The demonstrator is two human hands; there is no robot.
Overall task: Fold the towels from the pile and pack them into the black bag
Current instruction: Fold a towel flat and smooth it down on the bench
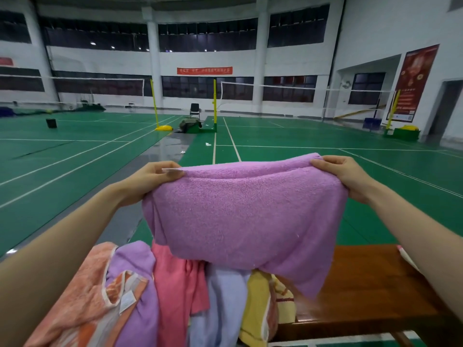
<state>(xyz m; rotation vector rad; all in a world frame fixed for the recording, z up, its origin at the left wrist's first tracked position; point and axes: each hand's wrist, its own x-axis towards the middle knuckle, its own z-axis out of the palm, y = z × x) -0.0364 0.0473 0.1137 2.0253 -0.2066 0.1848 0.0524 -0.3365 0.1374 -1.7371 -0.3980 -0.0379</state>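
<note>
Above pile (160,291), left hand (150,180) and right hand (343,174) pinching towel (245,216) top corners, stretched flat and doubled, ready for next fold.

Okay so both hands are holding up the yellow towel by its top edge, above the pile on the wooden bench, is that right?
Not quite: the towel held up is purple, not yellow. The head view shows the left hand and right hand gripping its top edge above the pile on the wooden bench.
</note>
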